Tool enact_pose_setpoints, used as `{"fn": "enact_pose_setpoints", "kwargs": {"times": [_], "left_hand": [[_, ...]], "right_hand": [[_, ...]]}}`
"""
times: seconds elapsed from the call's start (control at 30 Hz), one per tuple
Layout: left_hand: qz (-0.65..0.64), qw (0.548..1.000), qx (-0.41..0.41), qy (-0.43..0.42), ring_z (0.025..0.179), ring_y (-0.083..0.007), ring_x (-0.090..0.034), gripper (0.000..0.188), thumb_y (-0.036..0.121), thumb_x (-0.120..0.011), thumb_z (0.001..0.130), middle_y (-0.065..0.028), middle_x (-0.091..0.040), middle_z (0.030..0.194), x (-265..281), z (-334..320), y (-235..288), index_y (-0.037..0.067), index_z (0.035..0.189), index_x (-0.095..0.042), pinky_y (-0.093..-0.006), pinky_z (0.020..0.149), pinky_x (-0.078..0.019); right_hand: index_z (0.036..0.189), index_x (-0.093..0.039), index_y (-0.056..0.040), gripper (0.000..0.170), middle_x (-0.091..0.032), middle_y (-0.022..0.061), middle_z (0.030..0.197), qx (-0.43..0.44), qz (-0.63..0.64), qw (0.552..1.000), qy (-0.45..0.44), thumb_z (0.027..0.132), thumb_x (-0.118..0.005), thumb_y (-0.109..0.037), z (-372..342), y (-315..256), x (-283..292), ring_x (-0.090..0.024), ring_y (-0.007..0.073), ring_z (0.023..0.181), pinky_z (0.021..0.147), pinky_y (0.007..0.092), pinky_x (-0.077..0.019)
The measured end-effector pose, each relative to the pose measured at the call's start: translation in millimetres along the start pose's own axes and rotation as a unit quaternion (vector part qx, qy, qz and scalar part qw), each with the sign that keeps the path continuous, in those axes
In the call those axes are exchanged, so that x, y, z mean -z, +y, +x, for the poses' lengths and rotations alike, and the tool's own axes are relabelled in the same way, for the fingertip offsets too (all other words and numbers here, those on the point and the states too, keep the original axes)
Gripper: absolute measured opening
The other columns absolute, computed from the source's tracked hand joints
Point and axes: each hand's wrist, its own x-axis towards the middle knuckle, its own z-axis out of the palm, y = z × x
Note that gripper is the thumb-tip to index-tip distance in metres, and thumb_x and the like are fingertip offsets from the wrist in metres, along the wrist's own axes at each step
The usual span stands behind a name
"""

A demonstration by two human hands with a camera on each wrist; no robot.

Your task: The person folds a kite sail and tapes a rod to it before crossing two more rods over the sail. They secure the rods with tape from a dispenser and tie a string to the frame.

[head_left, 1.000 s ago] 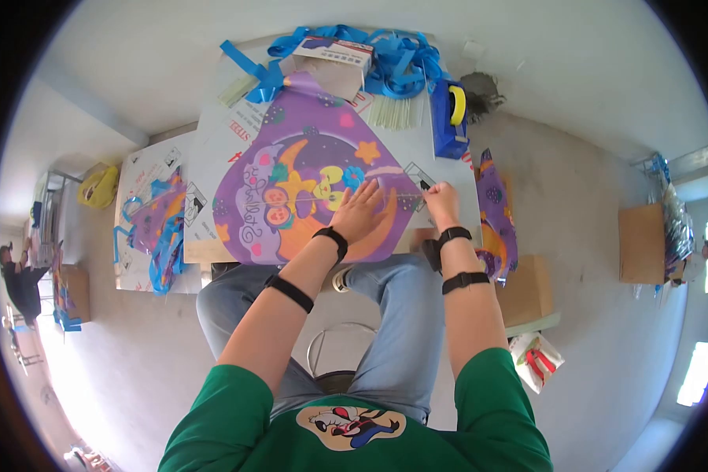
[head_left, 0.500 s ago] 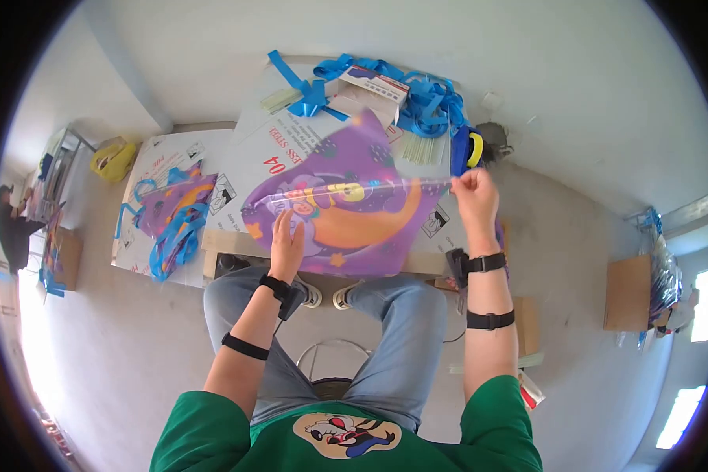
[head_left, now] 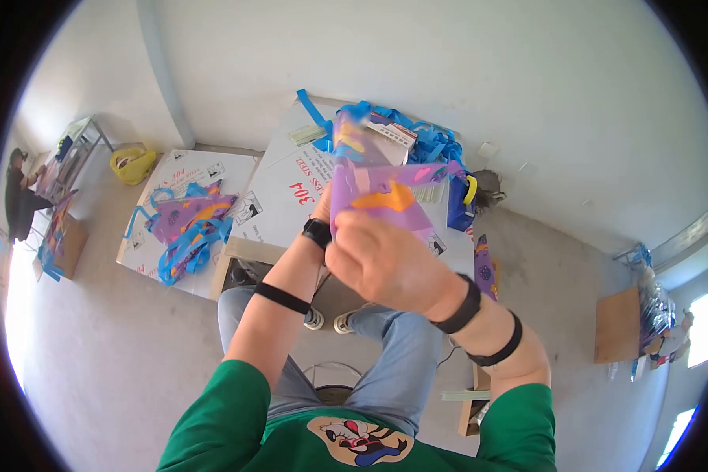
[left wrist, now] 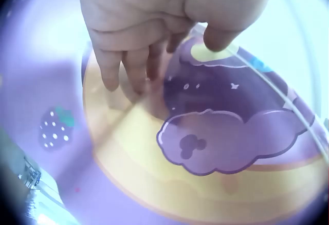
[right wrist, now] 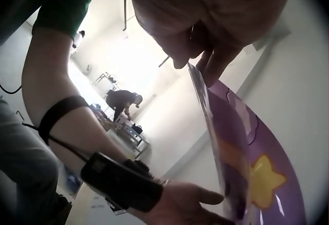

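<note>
A glossy purple apron (head_left: 381,198), printed with a moon and stars, hangs raised and folded over the front of the table. My right hand (head_left: 393,263) pinches its edge between thumb and fingers; the right wrist view shows the apron (right wrist: 277,158) dropping from those fingertips. My left hand (head_left: 323,206) is mostly hidden behind the apron in the head view. In the left wrist view the left hand (left wrist: 164,14) has its fingers extended against the printed face, near a cloud. The right wrist view shows its thumb beside the lower part of the apron.
Several purple pieces with blue ribbons (head_left: 193,228) lie on the left board. Behind the apron are a tissue-like box (head_left: 393,130), more blue ribbon (head_left: 440,145) and pale thin strips (head_left: 305,134). A blue tape dispenser (head_left: 460,202) stands at the table's right edge.
The apron lay flat on the table, then its right side was lifted. My right hand has carried that edge up and left across my left hand, which moved left and now lies behind it.
</note>
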Motion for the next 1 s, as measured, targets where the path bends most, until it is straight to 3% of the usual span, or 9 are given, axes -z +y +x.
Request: {"fn": "enact_pose_setpoints", "kwargs": {"times": [0.17, 0.3, 0.37, 0.53, 0.6, 0.73, 0.77, 0.83, 1.0], "left_hand": [[0.128, 0.991, 0.05, 0.008, 0.12, -0.0304, -0.047, 0.051, 0.04, -0.047, 0.095, -0.0156, -0.046, 0.133, 41.5, 6.0, -24.6, 0.008, 0.134, -0.037, -0.0502, 0.099, -0.0368], [0.064, 0.978, 0.03, 0.197, 0.113, -0.0176, -0.05, 0.043, 0.031, -0.046, 0.096, -0.0085, -0.055, 0.122, 52.4, -50.7, -45.2, 0.003, 0.129, -0.045, -0.0339, 0.095, -0.0416], [0.264, 0.928, -0.03, 0.26, 0.109, -0.018, -0.052, 0.04, 0.027, -0.052, 0.094, -0.0075, -0.053, 0.122, 40.4, -63.2, -42.1, 0.003, 0.126, -0.049, -0.0275, 0.092, -0.039], [0.512, 0.854, -0.026, 0.086, 0.126, -0.026, -0.042, 0.068, 0.028, -0.07, 0.079, -0.0159, -0.04, 0.137, 27.7, -35.4, -60.0, 0.011, 0.138, -0.039, -0.0365, 0.102, -0.0341], [0.831, 0.547, 0.044, 0.087, 0.136, -0.0368, -0.026, 0.093, 0.024, -0.074, 0.07, -0.0211, -0.02, 0.149, -13.2, -26.2, -60.9, 0.021, 0.147, -0.022, -0.0483, 0.107, -0.0275], [0.899, 0.389, 0.143, 0.142, 0.139, -0.0403, -0.017, 0.11, 0.016, -0.074, 0.068, -0.0251, -0.008, 0.151, 0.1, 3.4, -77.4, 0.025, 0.149, 0.0, -0.0549, 0.109, -0.0233], [0.9, 0.388, 0.14, 0.141, 0.139, -0.0403, -0.017, 0.11, 0.016, -0.074, 0.068, -0.0251, -0.008, 0.151, 10.2, 8.4, -75.4, 0.025, 0.149, 0.0, -0.0549, 0.109, -0.0233], [0.796, 0.551, 0.168, 0.184, 0.139, -0.0385, -0.02, 0.117, 0.017, -0.078, 0.064, -0.0253, -0.01, 0.151, 30.1, 13.1, -63.8, 0.025, 0.149, 0.001, -0.0546, 0.108, -0.0254], [0.867, 0.475, 0.12, 0.093, 0.139, -0.0395, -0.02, 0.105, 0.036, -0.075, 0.067, -0.0244, -0.012, 0.151, 27.0, 3.9, -72.9, 0.024, 0.149, -0.01, -0.0581, 0.107, -0.0246]], "right_hand": [[0.078, -0.054, -0.0046, 0.011, -0.05, 0.0082, 0.083, 0.014, -0.045, 0.996, -0.079, 0.071, -0.058, -0.012, -72.4, -13.1, -65.9, -0.054, 0.0247, 0.093, 0.075, 0.0342, -0.0501], [0.072, -0.052, -0.0086, 0.007, -0.049, 0.004, 0.075, 0.009, -0.035, 0.991, -0.128, 0.072, -0.056, -0.015, -133.9, -21.0, -125.1, -0.052, 0.0211, 0.083, 0.075, 0.0306, -0.0477], [0.074, -0.054, -0.0094, 0.006, -0.051, 0.0037, 0.077, -0.015, -0.016, 0.986, -0.163, 0.073, -0.055, -0.015, -156.6, -29.5, -146.6, -0.052, 0.0211, 0.084, 0.078, 0.0312, -0.0471], [0.079, -0.056, -0.0091, 0.008, -0.055, 0.0056, 0.083, -0.078, 0.032, 0.984, -0.157, 0.075, -0.055, -0.016, -182.1, -47.6, -189.9, -0.054, 0.0221, 0.087, 0.081, 0.0328, -0.0459], [0.079, -0.056, -0.0087, 0.007, -0.055, 0.006, 0.084, -0.115, 0.037, 0.981, -0.149, 0.076, -0.055, -0.015, -185.5, -53.6, -198.9, -0.054, 0.0222, 0.087, 0.079, 0.0329, -0.0467], [0.077, -0.054, -0.0076, 0.007, -0.052, 0.0069, 0.085, -0.174, 0.036, 0.981, -0.081, 0.077, -0.056, -0.014, -188.4, -64.6, -195.6, -0.054, 0.023, 0.086, 0.075, 0.0343, -0.049], [0.077, -0.053, -0.0074, 0.007, -0.051, 0.0071, 0.084, -0.186, 0.036, 0.98, -0.062, 0.077, -0.057, -0.013, -189.7, -66.8, -192.2, -0.054, 0.0234, 0.084, 0.074, 0.0348, -0.0496], [0.076, -0.053, -0.0074, 0.008, -0.05, 0.0073, 0.082, -0.212, 0.049, 0.973, -0.079, 0.076, -0.058, -0.013, -199.1, -71.3, -192.8, -0.054, 0.0237, 0.084, 0.075, 0.0354, -0.0496], [0.076, -0.052, -0.0071, 0.008, -0.05, 0.0075, 0.079, -0.246, 0.059, 0.968, -0.002, 0.072, -0.058, -0.012, -197.7, -69.8, -175.0, -0.054, 0.0245, 0.082, 0.074, 0.0357, -0.0494]]}}
